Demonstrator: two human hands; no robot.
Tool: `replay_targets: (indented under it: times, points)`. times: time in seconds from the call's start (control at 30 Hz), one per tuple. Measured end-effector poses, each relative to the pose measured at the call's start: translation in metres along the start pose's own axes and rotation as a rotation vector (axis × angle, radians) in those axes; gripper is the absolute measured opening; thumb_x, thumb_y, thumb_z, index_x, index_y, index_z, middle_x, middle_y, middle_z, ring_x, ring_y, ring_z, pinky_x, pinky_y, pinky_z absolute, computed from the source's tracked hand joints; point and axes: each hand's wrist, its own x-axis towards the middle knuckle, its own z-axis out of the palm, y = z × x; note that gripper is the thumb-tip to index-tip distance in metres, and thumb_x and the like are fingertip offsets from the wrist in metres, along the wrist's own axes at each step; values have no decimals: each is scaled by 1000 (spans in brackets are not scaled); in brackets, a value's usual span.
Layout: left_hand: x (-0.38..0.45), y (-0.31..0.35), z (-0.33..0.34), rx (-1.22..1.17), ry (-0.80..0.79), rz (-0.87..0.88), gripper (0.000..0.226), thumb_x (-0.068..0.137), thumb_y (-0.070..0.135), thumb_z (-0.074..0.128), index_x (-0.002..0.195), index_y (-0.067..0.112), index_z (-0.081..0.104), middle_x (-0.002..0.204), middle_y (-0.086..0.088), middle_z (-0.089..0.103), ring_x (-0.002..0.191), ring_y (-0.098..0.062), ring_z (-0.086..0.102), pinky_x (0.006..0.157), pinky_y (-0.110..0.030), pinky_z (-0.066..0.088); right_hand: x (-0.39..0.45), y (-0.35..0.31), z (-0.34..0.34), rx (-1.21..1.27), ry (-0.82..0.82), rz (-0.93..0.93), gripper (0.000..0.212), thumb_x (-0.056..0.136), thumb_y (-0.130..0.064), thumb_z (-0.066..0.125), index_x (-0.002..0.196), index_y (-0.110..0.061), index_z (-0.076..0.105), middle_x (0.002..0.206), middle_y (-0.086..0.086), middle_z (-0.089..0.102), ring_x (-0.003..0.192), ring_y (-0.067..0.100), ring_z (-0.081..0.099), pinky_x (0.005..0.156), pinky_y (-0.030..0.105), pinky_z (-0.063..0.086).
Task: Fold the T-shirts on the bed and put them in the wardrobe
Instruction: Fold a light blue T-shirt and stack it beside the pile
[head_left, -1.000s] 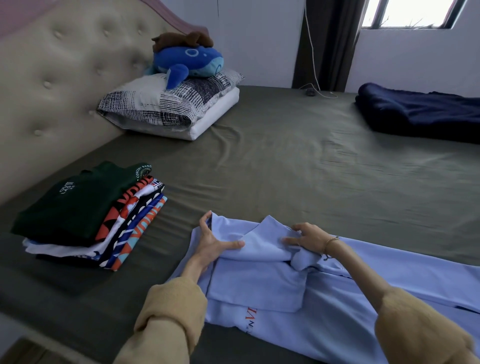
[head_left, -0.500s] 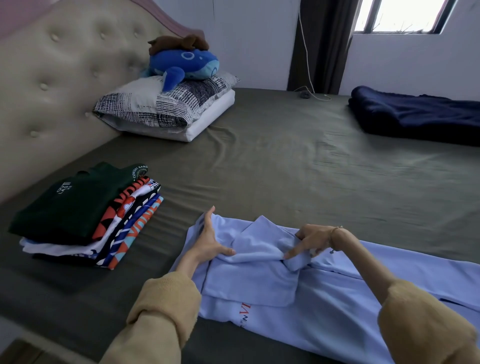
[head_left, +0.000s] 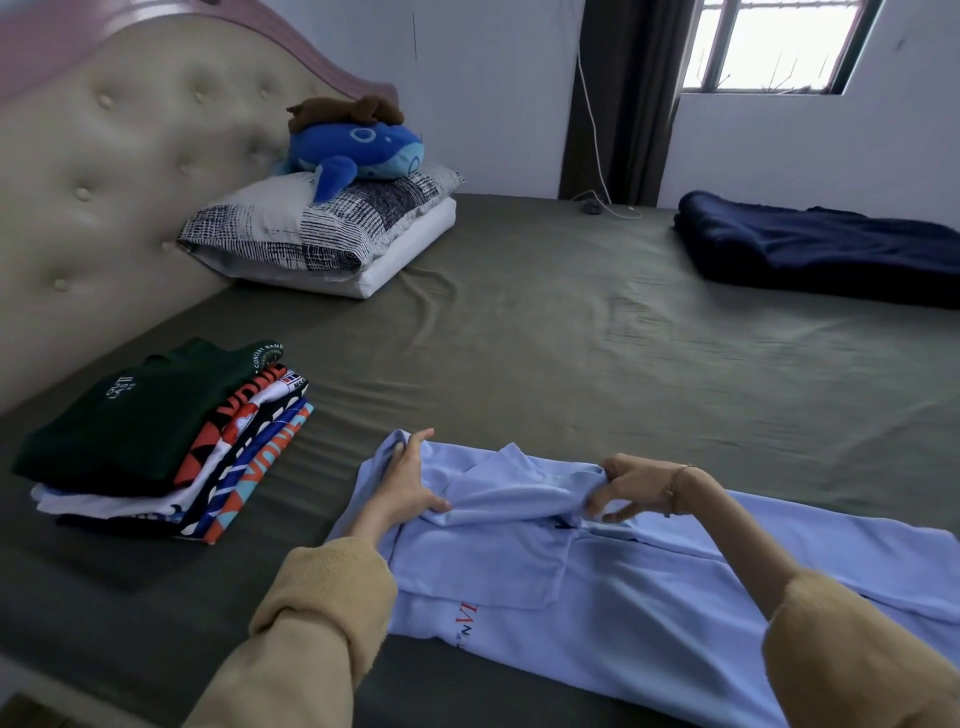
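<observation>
Both hands' grip on the light-blue T-shirt (head_left: 649, 587): left hand (head_left: 410, 483) and right hand (head_left: 631, 488) pinching folds

Cut off and covered bits

Light blue T-shirt (head_left: 649, 587) running off right edge; right hand (head_left: 631, 491) fingertips buried in fabric; bottom stack (head_left: 156, 441) shirts barely peeking out.

I face white walls (head_left: 493, 88) with a barred window (head_left: 774, 44) letting in pale daylight, a dark curtain (head_left: 623, 98) beside it. A cream tufted headboard (head_left: 114, 171) with a pink rim stands on my left, pillows (head_left: 322, 228) stacked against it.
</observation>
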Motion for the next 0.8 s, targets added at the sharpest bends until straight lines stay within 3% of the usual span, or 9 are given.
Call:
replay_targets:
  times: [0.07, 0.17, 0.27, 0.37, 0.47, 0.53, 0.63, 0.8]
  points:
    - [-2, 3, 2, 47, 20, -8, 95, 70, 6, 76, 147, 19, 21, 143, -11, 19, 136, -24, 25, 104, -27, 32, 1, 3, 6, -2, 34, 12, 13, 61, -6, 68, 73, -10, 65, 67, -2, 59, 65, 8, 53, 61, 19, 45]
    - [-5, 5, 8, 162, 109, 23, 80, 67, 8, 73, 136, 22, 36, 141, -11, 10, 137, -27, 13, 105, -25, 27, 4, 10, 16, -28, 138, 4, 14, 48, -22, 56, 60, -17, 60, 65, 0, 57, 68, 20, 41, 57, 27, 30]
    - [-10, 8, 17, 369, 211, 57, 72, 67, 18, 68, 132, 28, 40, 145, -12, 1, 141, -33, -1, 114, -38, 18, 0, 12, 27, 20, 119, -22, 21, 58, -29, 64, 69, -13, 56, 57, 0, 43, 55, 15, 32, 51, 24, 24]
    - [-17, 12, 22, 492, 240, 98, 64, 72, 17, 60, 131, 34, 42, 151, -11, -2, 143, -31, -9, 115, -50, 0, -2, 16, 34, 64, 192, -100, 18, 71, -22, 72, 73, -10, 60, 54, -1, 48, 48, 11, 38, 47, 19, 31]
    - [-28, 16, 27, 489, 137, 270, 60, 73, 21, 53, 132, 33, 46, 147, 2, 25, 141, -20, 18, 116, -40, 5, -1, 22, 39, 182, 239, -156, 21, 63, -21, 71, 79, -7, 67, 70, 3, 62, 67, 12, 57, 65, 24, 44]
    - [-39, 19, 33, 406, 22, 331, 65, 74, 26, 50, 139, 29, 41, 146, 8, 35, 138, -13, 27, 116, -35, 11, -4, 22, 43, 223, 253, -193, 6, 73, -9, 66, 79, -7, 65, 70, 2, 63, 66, 9, 58, 64, 20, 45]
    - [-43, 14, 46, 369, -66, 349, 68, 81, 13, 51, 145, 27, 34, 152, 10, 30, 143, -6, 19, 119, -30, 5, -3, 20, 47, 215, 322, -178, 8, 71, -12, 64, 69, -6, 59, 64, 5, 57, 62, 13, 50, 60, 19, 42]
    - [-38, 8, 48, 500, -88, 358, 71, 89, -9, 28, 150, 26, 18, 159, 6, 12, 146, -7, 7, 116, -25, 0, 5, 21, 50, 24, 406, 3, 30, 74, -13, 60, 49, -15, 43, 38, -8, 41, 47, 13, 37, 44, 18, 30]
